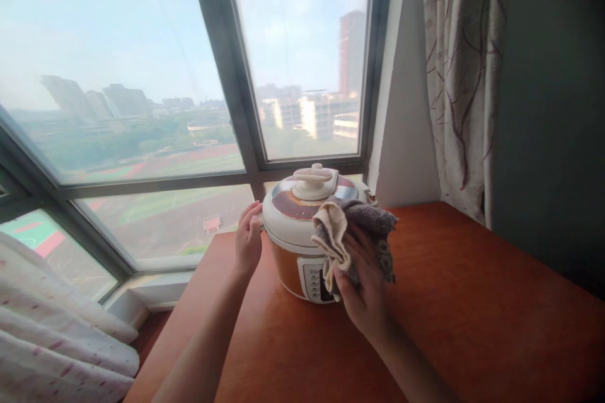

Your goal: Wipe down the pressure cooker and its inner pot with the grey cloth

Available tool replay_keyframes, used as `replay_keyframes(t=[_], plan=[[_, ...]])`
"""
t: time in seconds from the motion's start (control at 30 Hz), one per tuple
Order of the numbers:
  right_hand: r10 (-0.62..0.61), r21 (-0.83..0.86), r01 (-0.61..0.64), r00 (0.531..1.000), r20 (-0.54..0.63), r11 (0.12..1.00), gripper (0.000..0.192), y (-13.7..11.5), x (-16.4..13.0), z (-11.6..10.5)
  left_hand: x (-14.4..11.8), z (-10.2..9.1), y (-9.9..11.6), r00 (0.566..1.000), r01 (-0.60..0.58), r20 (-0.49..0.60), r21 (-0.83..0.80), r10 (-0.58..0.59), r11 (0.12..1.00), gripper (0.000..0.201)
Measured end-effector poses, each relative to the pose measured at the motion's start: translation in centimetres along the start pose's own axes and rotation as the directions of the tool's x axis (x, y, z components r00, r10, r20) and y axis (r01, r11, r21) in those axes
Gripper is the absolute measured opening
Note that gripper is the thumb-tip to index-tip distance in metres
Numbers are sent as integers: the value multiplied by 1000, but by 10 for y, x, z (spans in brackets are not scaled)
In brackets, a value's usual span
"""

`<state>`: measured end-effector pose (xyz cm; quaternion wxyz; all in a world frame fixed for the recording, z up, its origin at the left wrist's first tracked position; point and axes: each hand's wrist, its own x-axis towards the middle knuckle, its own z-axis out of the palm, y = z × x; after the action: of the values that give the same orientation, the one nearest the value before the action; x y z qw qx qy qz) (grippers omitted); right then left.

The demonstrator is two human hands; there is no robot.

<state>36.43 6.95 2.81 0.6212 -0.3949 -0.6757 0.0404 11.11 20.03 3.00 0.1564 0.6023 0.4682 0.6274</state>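
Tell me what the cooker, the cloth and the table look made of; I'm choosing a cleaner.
Cooker: looks like glossy cream plastic with a shiny copper-toned lid panel that could be metal. Cloth, held in the right hand: soft fabric, grey pile on one face and beige on the other. Table: reddish-brown wood or veneer with faint grain and a satin sheen.

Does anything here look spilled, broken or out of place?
Nothing stands out. The cooker sits upright on the wooden table with its lid closed. The left hand rests against its side, and the right hand presses a crumpled cloth to its front. No spill or damage shows.
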Motion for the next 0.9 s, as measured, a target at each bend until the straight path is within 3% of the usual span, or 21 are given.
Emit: replay_keyframes(t=[0.07,0.17,0.33,0.43,0.53,0.63,0.9], plan=[[-228,-155,250,962,148,956,39,-2,24,-1,0,-1,0,1000,-5,4,3,5,1000,49],[-342,-238,379,922,184,894,38,7,59,-3,0,-1,0,1000,-3,13,5,3,1000,49],[-178,-247,184,983,46,951,29,30,102,-10,-2,-1,1,1000,23,8,-16,-23,1000,47],[-20,-266,34,998,53,963,24,39,124,-16,-3,0,1,999,48,3,-29,-48,998,45],[114,-361,-61,985,126,931,25,48,146,-22,-3,0,2,998,55,3,-36,-55,998,45],[165,-404,-81,970,177,911,24,62,167,-23,-3,0,2,998,58,8,-44,-57,997,45],[282,-455,-181,945,166,872,24,103,209,-8,-3,-1,4,998,50,27,-57,-48,997,43]])
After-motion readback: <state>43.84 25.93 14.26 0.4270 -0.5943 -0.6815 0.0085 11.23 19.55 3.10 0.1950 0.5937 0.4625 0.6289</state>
